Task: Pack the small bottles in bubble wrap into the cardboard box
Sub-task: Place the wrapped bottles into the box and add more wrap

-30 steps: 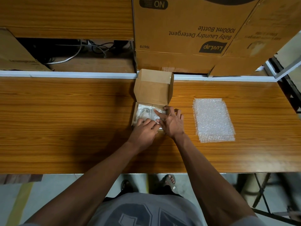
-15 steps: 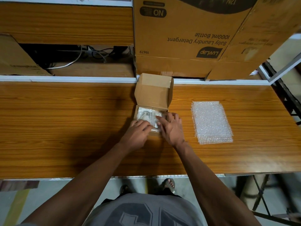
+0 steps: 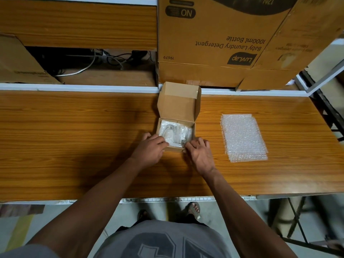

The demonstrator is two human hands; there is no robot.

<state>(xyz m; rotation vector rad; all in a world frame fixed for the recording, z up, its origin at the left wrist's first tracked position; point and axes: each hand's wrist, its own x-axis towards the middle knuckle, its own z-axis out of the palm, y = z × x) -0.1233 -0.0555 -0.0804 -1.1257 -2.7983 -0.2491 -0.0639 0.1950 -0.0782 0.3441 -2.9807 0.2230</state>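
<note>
A small cardboard box stands on the wooden table, its lid raised at the back. Inside lie small clear bottles wrapped in bubble wrap, filling the box. My left hand sits at the box's front left corner, fingers curled with their tips at the wrap's near edge. My right hand is at the front right corner, fingers bent over the front wall and touching the wrap. Whether either hand pinches the wrap is hidden by the knuckles.
A stack of bubble-wrap sheets lies to the right of the box. A large printed carton stands behind the table's white back rail. Cables lie in a shelf recess at back left. The table's near edge is by my body.
Both hands have drawn back from over the box's inside to its front corners, the right hand moving right and toward me. The bottles now show more fully.
</note>
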